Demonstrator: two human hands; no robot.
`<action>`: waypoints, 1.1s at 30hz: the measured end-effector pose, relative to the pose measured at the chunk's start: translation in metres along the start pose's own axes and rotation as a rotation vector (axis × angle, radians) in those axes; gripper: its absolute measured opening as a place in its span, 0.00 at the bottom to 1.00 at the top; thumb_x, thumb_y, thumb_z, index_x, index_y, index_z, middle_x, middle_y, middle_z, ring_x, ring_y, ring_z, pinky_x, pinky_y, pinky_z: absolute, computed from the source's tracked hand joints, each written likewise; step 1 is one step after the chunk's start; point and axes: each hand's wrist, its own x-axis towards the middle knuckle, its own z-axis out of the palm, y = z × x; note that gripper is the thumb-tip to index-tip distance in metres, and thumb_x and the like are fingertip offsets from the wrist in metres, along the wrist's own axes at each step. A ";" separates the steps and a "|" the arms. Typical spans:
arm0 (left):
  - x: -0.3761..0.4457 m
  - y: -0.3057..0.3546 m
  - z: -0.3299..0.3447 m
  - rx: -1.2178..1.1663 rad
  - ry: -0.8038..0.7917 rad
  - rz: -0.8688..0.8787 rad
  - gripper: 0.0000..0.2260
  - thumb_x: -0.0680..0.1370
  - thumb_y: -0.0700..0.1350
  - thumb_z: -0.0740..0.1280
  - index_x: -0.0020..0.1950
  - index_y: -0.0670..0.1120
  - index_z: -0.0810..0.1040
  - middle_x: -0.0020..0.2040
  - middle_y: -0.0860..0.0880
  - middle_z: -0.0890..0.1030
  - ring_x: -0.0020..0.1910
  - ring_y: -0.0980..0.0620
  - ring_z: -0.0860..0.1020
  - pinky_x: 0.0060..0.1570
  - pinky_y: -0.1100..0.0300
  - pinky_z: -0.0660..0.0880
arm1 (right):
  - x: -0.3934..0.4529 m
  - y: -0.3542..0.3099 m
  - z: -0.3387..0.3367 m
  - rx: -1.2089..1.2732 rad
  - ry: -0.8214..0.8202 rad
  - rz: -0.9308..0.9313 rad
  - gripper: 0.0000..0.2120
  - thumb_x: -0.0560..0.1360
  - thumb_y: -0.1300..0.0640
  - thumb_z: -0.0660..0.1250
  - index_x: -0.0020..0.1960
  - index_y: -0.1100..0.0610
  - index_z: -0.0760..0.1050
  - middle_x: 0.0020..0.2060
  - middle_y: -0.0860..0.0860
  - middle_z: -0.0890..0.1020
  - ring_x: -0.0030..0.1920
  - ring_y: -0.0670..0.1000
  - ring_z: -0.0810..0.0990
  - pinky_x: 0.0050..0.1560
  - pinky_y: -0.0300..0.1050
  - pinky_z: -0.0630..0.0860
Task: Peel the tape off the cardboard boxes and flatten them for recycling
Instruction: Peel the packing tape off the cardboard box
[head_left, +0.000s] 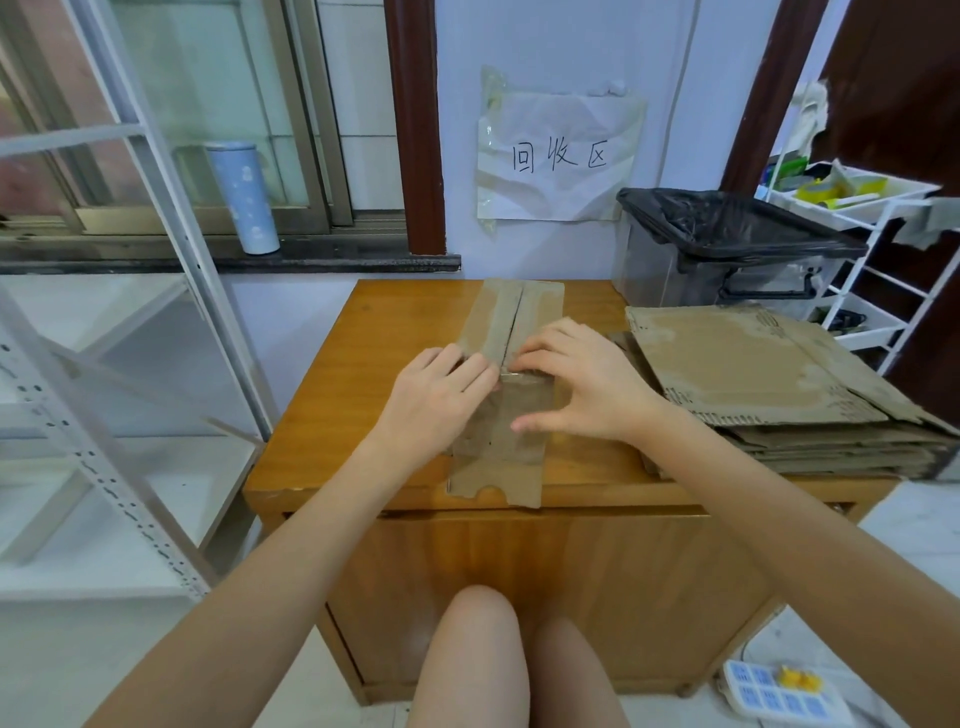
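A narrow brown cardboard box (506, 322) lies flat along the middle of the wooden table (337, 395), its near flap hanging over the front edge. A strip of clear tape (519, 371) crosses the box at its fold. My left hand (436, 395) rests on the box's left side, fingertips at the tape. My right hand (582, 379) presses on the right side, fingers spread and curved over the tape, thumb stretched toward me. Whether either hand pinches the tape is unclear.
A stack of flattened cardboard (769, 384) fills the table's right side. Behind it stands a bin with a black liner (727, 228). A white trolley (872, 249) is at the right, white metal shelving (130, 364) at the left. A power strip (779, 696) lies on the floor.
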 end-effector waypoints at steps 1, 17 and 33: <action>0.000 0.000 0.001 0.003 0.006 0.000 0.07 0.80 0.39 0.64 0.47 0.42 0.81 0.40 0.47 0.79 0.38 0.47 0.76 0.39 0.58 0.71 | 0.000 -0.001 0.000 -0.042 0.022 -0.022 0.23 0.72 0.40 0.65 0.53 0.58 0.81 0.48 0.51 0.82 0.50 0.52 0.77 0.47 0.44 0.76; 0.014 0.008 -0.007 -0.024 -0.087 -0.130 0.12 0.81 0.46 0.63 0.40 0.44 0.79 0.35 0.49 0.76 0.34 0.50 0.72 0.29 0.61 0.65 | 0.002 -0.012 0.008 0.081 0.246 0.214 0.05 0.74 0.59 0.69 0.43 0.58 0.82 0.35 0.50 0.84 0.35 0.49 0.81 0.36 0.46 0.79; 0.052 -0.021 -0.027 -0.212 -0.584 -0.226 0.12 0.83 0.51 0.55 0.48 0.46 0.72 0.39 0.51 0.71 0.39 0.50 0.73 0.38 0.57 0.69 | 0.003 -0.013 -0.005 -0.029 0.131 0.397 0.15 0.70 0.45 0.73 0.49 0.56 0.80 0.48 0.50 0.78 0.48 0.48 0.71 0.43 0.47 0.73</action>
